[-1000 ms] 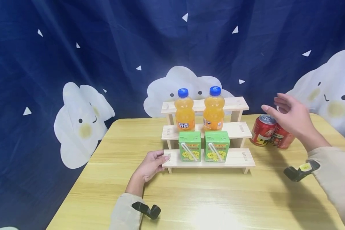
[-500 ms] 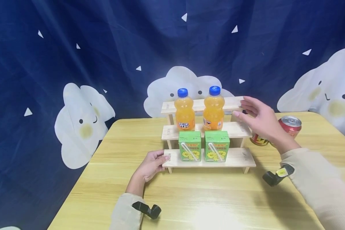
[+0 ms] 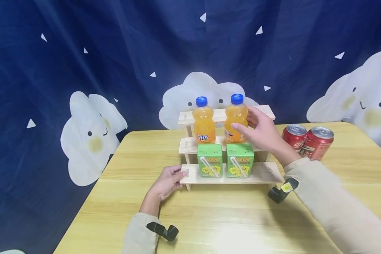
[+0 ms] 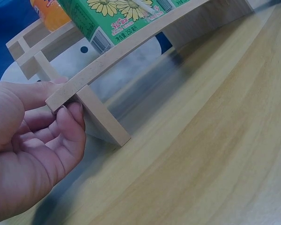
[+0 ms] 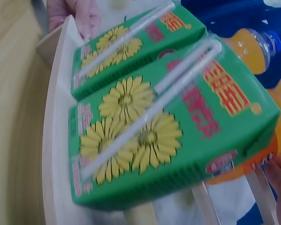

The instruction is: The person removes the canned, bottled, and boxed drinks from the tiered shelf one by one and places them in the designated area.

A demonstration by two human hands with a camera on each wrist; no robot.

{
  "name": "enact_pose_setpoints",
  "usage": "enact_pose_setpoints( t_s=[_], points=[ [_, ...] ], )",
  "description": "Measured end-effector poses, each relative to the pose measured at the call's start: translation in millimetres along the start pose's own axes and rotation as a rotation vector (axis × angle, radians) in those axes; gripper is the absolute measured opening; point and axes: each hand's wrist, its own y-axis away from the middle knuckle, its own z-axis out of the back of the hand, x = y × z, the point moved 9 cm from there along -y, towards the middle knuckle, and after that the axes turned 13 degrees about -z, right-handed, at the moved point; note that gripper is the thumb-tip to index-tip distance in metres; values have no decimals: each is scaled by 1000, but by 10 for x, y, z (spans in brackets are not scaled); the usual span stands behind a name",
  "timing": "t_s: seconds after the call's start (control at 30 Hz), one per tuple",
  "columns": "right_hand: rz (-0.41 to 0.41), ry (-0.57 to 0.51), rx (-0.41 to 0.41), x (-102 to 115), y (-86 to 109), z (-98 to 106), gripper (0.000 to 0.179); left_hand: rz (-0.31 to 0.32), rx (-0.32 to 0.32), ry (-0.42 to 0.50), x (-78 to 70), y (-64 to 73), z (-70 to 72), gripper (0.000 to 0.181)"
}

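My left hand (image 3: 167,181) pinches the left end of the lowest step of a three-step wooden display rack (image 3: 261,173); in the left wrist view the thumb lies on top and curled fingers sit under the board (image 4: 84,77). Two orange soda bottles with blue caps stand on the middle step. My right hand (image 3: 261,130) holds the right bottle (image 3: 236,113), thumb across its front and fingers behind it. The left bottle (image 3: 204,121) stands beside it. Two green drink cartons (image 5: 178,126) with straws stand upright on the lowest step, in front of the bottles.
Two red drink cans (image 3: 319,143) stand side by side on the wooden table (image 3: 209,215), right of the rack. A dark blue curtain (image 3: 139,42) with white clouds hangs behind the table's back edge.
My right hand has moved left from above the red cans, past the rack's right end, to the right orange soda bottle. The left hand keeps its pinch on the rack.
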Motion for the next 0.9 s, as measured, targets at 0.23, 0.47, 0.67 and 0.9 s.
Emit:
enact_pose_setpoints(
  t_s=[0.23, 0.47, 0.67, 0.9],
  points=[
    [-7, -26, -1, 2, -34, -52, 67, 3, 5, 7, -6, -3, -11, 47],
    [1, -59, 2, 13, -35, -55, 62, 2, 3, 10, -27, -8, -7, 47],
    [0, -57, 9, 15, -41, -56, 60, 4, -8, 4, -38, -3, -10, 46],
    [-24, -54, 15, -26, -62, -80, 59, 3, -5, 11, -23, 4, -10, 46]
  ],
)
